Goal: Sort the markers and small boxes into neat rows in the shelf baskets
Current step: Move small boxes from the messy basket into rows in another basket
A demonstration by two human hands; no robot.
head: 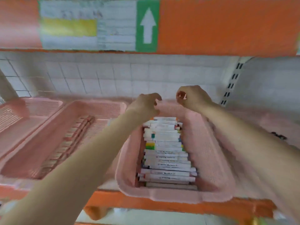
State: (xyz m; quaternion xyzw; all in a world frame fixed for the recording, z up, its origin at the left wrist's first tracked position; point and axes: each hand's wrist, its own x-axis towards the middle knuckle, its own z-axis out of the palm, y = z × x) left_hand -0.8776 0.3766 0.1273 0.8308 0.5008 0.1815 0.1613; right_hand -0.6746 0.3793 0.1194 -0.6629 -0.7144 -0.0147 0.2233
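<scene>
A pink basket [209, 159] stands at the front of the orange shelf, holding a neat row of white markers [165, 151] with coloured caps, laid crosswise from front to back. My left hand [145, 105] reaches to the basket's far end, and its curled fingers hook over the far rim. My right hand [192, 96] hovers just above that same rim on the right, fingers curled into the palm, with nothing plainly held. The picture is blurred by motion.
A second pink basket [40, 143] to the left holds a line of reddish sticks [78, 140]. Another pink basket [24, 114] sits farther left. A small dark object [278, 135] lies at the right. An orange beam [227, 26] with a label hangs low overhead.
</scene>
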